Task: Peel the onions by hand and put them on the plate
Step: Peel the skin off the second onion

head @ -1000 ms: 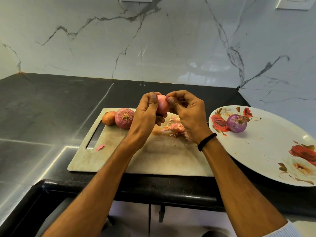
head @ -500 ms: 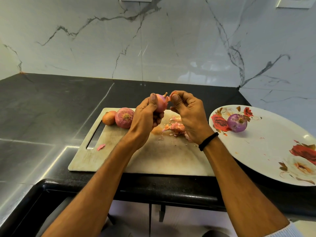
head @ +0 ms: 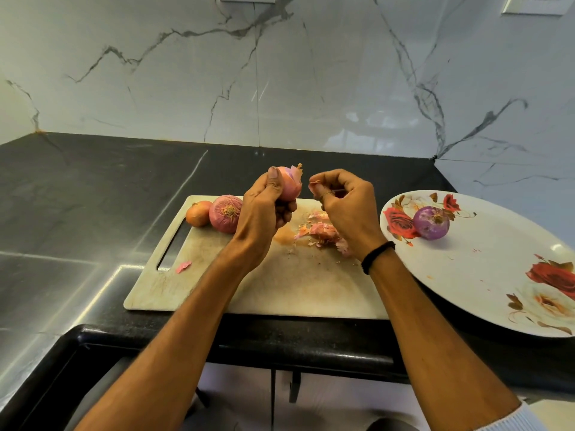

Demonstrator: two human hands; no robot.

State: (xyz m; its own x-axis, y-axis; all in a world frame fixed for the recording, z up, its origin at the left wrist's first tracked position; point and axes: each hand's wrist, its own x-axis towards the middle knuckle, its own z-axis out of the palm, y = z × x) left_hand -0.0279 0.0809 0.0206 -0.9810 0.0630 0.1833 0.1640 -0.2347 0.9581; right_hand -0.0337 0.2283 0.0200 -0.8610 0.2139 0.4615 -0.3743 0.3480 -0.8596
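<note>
Single view: wide-angle camera worn on the head. It sits above the near edge of the black stone countertop [head: 93,188], pitched forward and down, facing the far white grey-veined marble wall [head: 311,73].

Range is close. The left forearm [head: 174,331] and right forearm [head: 435,337] enter from the bottom edge and fill much of the lower half.

Frame centre: left hand [head: 264,206] gripping a pink half-peeled onion [head: 291,188]. The right hand [head: 345,203] is just beside it, pinching a thin skin scrap [head: 315,182].

The pale rectangular cutting board [head: 280,287] is in view at centre, partly covered by the arms. A white oval rose-patterned plate [head: 482,275] is cut off by the right edge. The wall corners show at far left and far right.
</note>
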